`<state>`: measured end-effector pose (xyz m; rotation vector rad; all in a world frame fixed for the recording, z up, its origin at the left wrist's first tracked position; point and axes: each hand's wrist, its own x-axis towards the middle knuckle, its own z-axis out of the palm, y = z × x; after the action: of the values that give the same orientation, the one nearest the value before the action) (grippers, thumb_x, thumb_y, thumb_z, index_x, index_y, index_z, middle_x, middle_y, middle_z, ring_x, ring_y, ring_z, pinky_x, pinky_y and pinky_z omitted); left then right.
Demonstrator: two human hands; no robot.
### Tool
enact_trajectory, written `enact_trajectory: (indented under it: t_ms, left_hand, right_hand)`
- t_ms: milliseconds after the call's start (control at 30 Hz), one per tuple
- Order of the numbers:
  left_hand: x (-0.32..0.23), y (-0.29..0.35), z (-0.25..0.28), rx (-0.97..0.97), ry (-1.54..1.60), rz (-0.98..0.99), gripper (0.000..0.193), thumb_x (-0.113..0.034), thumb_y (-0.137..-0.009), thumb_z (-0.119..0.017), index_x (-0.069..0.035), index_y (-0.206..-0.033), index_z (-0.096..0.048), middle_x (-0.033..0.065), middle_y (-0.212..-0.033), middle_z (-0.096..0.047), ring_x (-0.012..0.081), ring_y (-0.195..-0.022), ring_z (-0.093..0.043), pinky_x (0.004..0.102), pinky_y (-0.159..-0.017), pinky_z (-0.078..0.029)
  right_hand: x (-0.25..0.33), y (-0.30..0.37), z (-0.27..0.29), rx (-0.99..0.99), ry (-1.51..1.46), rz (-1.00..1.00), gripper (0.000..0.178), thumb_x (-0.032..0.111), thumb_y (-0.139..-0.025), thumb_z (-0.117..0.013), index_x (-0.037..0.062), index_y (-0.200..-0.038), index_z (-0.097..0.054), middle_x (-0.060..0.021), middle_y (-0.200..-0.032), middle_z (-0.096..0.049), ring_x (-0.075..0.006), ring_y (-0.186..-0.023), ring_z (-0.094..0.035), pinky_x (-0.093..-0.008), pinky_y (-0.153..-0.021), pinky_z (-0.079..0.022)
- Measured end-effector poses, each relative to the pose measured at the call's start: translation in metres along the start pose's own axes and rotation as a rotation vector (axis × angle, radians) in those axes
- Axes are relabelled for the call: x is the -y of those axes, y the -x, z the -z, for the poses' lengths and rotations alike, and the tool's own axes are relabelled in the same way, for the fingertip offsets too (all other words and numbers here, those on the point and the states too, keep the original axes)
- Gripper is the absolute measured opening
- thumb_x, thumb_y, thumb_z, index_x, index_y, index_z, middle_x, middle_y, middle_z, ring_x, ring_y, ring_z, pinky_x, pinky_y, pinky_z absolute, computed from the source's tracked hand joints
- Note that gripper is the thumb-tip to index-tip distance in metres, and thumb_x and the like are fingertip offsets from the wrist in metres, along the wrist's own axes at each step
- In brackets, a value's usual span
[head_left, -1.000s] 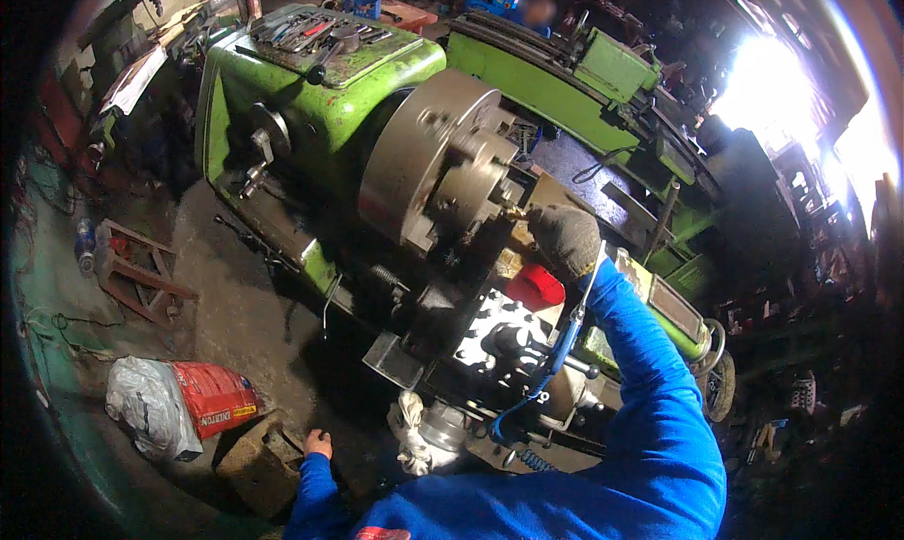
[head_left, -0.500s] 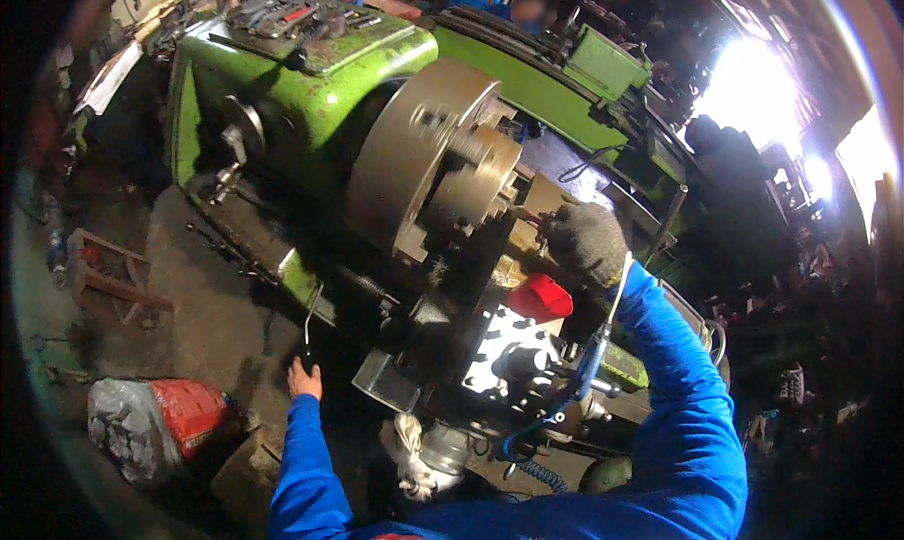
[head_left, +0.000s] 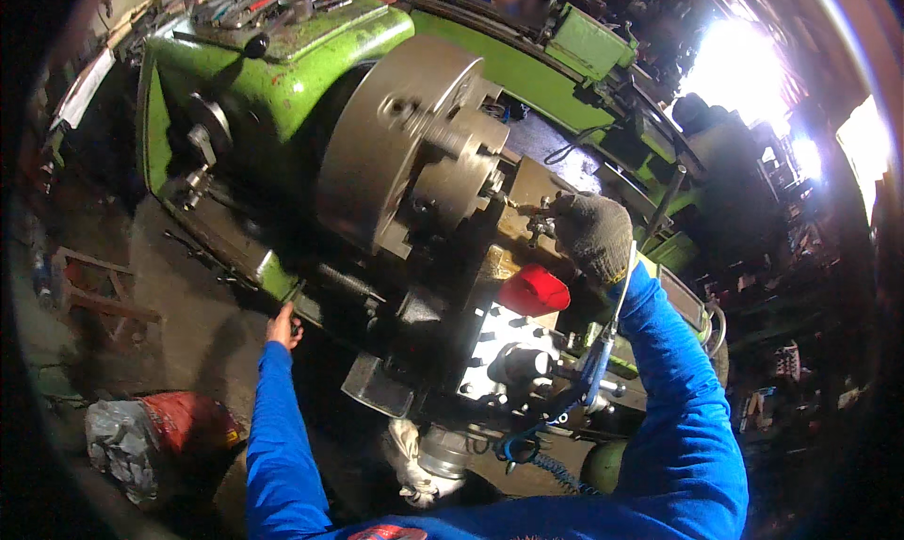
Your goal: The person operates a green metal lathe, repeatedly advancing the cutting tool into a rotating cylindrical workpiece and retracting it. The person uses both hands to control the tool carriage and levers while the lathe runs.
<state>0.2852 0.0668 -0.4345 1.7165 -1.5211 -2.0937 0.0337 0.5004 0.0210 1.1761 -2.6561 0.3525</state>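
A green lathe fills the middle, its large metal chuck (head_left: 395,154) gripping a stepped round workpiece (head_left: 461,168). My bare left hand (head_left: 284,326) is closed round the end of a thin lever (head_left: 298,293) low on the lathe's front. My right hand (head_left: 595,234), in a grey knit glove, is curled beside the workpiece's right end. Its fingertips are at a small shiny metal fitting (head_left: 540,226); whether they grip it is hidden. A blue air blow gun (head_left: 591,366) stands by my right forearm, its long thin nozzle crossing the glove's cuff.
A red plastic piece (head_left: 535,290) sits beside the bolted tool post (head_left: 513,356). Tools lie on the green headstock (head_left: 330,55). A white rag (head_left: 407,460) hangs near my body. Grey and red sacks (head_left: 141,436) stand on the floor at left. A dark figure (head_left: 725,173) is at far right.
My left hand has closed on the lever and moved up and left with it. The chuck looks less blurred. My right hand has shifted only slightly. The whole view has shifted a little.
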Motion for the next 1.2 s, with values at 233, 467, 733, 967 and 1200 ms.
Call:
enact_trajectory:
  t_ms: [233,467,733,967,1200]
  left_hand:
    - [-0.039,0.019,-0.010,0.029,-0.199,0.056,0.069,-0.071,-0.089,-0.067,-0.004,-0.107,-0.073,0.0142,-0.088,-0.075,0.0263,-0.071,-0.071,0.0418,-0.059,-0.054]
    - [0.072,0.048,0.044,-0.217,-0.453,-0.448,0.065,-0.046,-0.093,-0.074,0.004,-0.133,-0.066,0.0265,-0.138,-0.064,0.0416,-0.130,-0.059,0.0491,-0.112,-0.045]
    - [0.256,0.160,0.200,-0.468,-0.608,-0.365,0.045,-0.033,-0.091,-0.077,0.008,-0.108,-0.073,0.0214,-0.102,-0.077,0.0355,-0.091,-0.070,0.0474,-0.087,-0.054]
    - [0.293,0.297,0.213,-0.634,-0.707,0.028,0.052,-0.033,-0.089,-0.078,0.004,-0.125,-0.072,0.0291,-0.129,-0.070,0.0442,-0.118,-0.066,0.0496,-0.106,-0.051]
    - [0.312,0.334,0.241,-0.553,-0.738,0.070,0.054,-0.041,-0.089,-0.080,0.001,-0.124,-0.074,0.0283,-0.127,-0.070,0.0455,-0.122,-0.064,0.0522,-0.107,-0.050]
  right_hand:
    - [-0.019,-0.012,-0.018,-0.080,-0.239,-0.224,0.028,0.020,-0.087,-0.078,0.0039,-0.110,-0.078,-0.0199,-0.092,-0.076,-0.0370,-0.084,-0.075,-0.0396,-0.074,-0.059]
    - [-0.023,0.001,-0.007,0.035,0.013,-0.152,0.020,0.029,-0.087,-0.072,0.0118,-0.097,-0.078,-0.0161,-0.091,-0.072,-0.0389,-0.086,-0.071,-0.0497,-0.076,-0.057]
    - [-0.039,-0.007,-0.013,-0.101,-0.330,-0.221,0.027,0.033,-0.088,-0.072,0.0169,-0.108,-0.080,-0.0162,-0.105,-0.076,-0.0382,-0.099,-0.072,-0.0488,-0.087,-0.057]
    - [-0.035,0.000,-0.016,-0.016,-0.013,-0.131,0.024,0.033,-0.089,-0.069,0.0131,-0.099,-0.078,-0.0155,-0.095,-0.073,-0.0397,-0.093,-0.071,-0.0511,-0.080,-0.055]
    - [-0.041,-0.004,-0.017,-0.075,-0.121,-0.237,0.028,0.035,-0.091,-0.067,0.0131,-0.103,-0.081,-0.0160,-0.101,-0.076,-0.0395,-0.097,-0.072,-0.0507,-0.085,-0.056]
